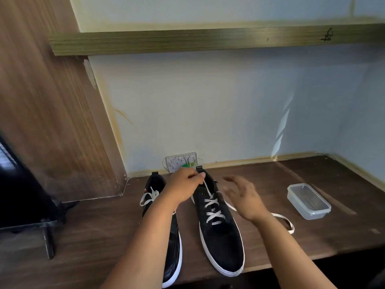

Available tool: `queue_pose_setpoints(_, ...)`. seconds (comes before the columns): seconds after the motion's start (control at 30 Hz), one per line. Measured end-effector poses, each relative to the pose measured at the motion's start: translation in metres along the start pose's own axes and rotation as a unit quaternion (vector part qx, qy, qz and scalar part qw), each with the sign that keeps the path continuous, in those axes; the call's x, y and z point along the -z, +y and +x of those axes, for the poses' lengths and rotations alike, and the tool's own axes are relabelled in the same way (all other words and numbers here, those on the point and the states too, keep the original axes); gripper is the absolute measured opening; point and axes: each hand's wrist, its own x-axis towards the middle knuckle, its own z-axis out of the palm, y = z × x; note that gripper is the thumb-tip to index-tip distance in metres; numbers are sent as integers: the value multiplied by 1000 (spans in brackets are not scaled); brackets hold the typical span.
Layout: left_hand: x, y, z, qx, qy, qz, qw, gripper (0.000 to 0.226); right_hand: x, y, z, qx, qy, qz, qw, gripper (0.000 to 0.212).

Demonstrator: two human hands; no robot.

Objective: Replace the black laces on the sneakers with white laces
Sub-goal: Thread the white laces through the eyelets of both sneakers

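On the dark wooden tabletop [270, 184] two black sneakers lie side by side, heels toward the wall and toes toward the person. The left sneaker [174, 243] carries a white lace tied or bunched near its top eyelets, partly hidden behind the left forearm. The right sneaker [218, 232] is laced with a white lace [212, 213] crossing through its lower and middle eyelets; the upper eyelets look unthreaded as yet.

The left hand [183, 184] forms the working grip: its fingertips pinch one end of that lace above the shoe's collar, and the strand runs taut from the pinch down and toward the person into the crossings. The right hand [243, 197] hangs released just beside the shoe's outer side, fingers spread and blurred, holding nothing. The other free end of the lace [285, 220] trails across the tabletop past the right wrist, curving toward a clear lidded plastic container [308, 201] that sits well apart.

Judging by this, the coming move turns on the trailing end: it lies to the right of the shoe, roughly crosswise to the shoe's long axis, nearer the right hand.
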Motion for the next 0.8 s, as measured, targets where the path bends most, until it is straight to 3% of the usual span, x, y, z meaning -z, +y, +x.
queue_pose_setpoints(0.1,-12,14,-5,-9,-17,-40,999,29,-20,-37,-3,35,-91,271,958,19)
queue_pose_setpoints(0.17,-17,16,-8,-4,8,-42,999,30,-30,-35,0,-13,-49,332,942,15)
queue_pose_setpoints(0.27,-10,10,-9,12,3,-9,1000,30,-24,-9,5,-102,28,316,943,23)
queue_pose_setpoints(0.43,10,3,-6,15,26,-9,1000,36,-14,33,11,-201,51,243,948,28)
queue_pose_setpoints(0.53,0,9,-7,3,-5,27,1000,34,-20,18,8,-125,71,159,977,31)
queue_pose_setpoints(0.67,-20,18,-8,-7,-10,40,999,37,-30,-15,5,-30,-70,302,950,45)
queue_pose_setpoints(0.73,-19,17,-9,5,-4,23,1000,38,-30,-15,4,-46,-23,294,954,44)
queue_pose_setpoints(0.8,-11,13,-8,24,-7,-19,1000,37,-20,-7,5,-108,89,258,956,42)
